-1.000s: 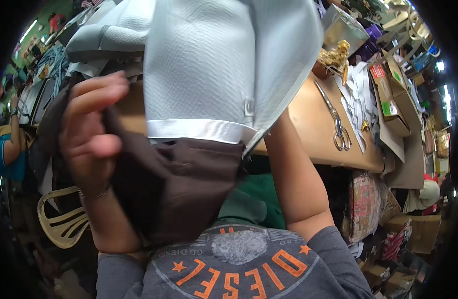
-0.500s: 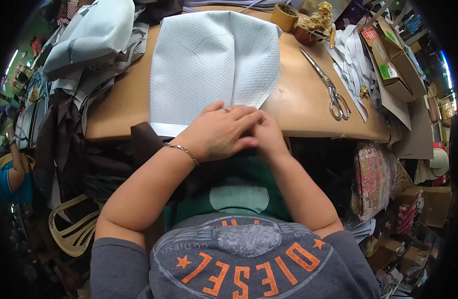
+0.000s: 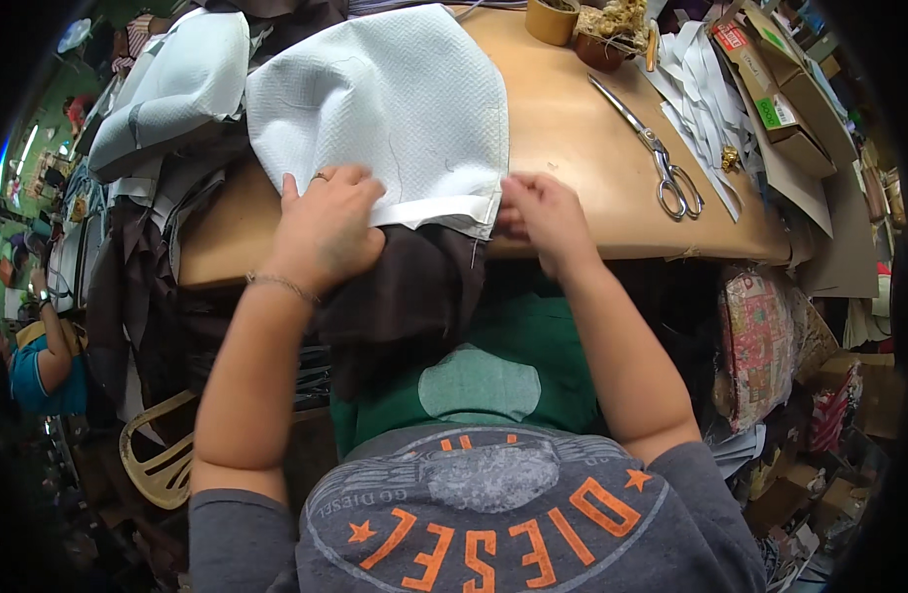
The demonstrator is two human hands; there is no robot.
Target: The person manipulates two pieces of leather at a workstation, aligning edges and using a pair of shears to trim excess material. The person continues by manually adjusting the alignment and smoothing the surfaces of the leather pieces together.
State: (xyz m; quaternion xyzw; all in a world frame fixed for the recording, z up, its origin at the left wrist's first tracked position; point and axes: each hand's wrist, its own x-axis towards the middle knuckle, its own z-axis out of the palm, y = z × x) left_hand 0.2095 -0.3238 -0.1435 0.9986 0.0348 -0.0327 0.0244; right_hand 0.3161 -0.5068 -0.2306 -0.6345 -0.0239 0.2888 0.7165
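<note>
The fingers of the left hand bend over the lower left part of a pale grey textured fabric piece, with the thumb near its white band; the hand hides whether they grip it. The fingers of the right hand are curled and slightly blurred at the lower right edge of the piece, and whether they pinch it cannot be told.

The fabric piece lies at the near side of the tan table, its upper edge rounded and its left part puckered into a raised fold. The white band runs along the near edge, and dark brown cloth hangs from there below the table edge, above green cloth on the lap.

To the right, well apart from the hands, lie metal scissors, open at the handles, beside a heap of white strips and a cardboard box. Near the far edge stand a tan cup and a brown pot. To the left sits a grey padded piece. A person in a teal top is farther left.
</note>
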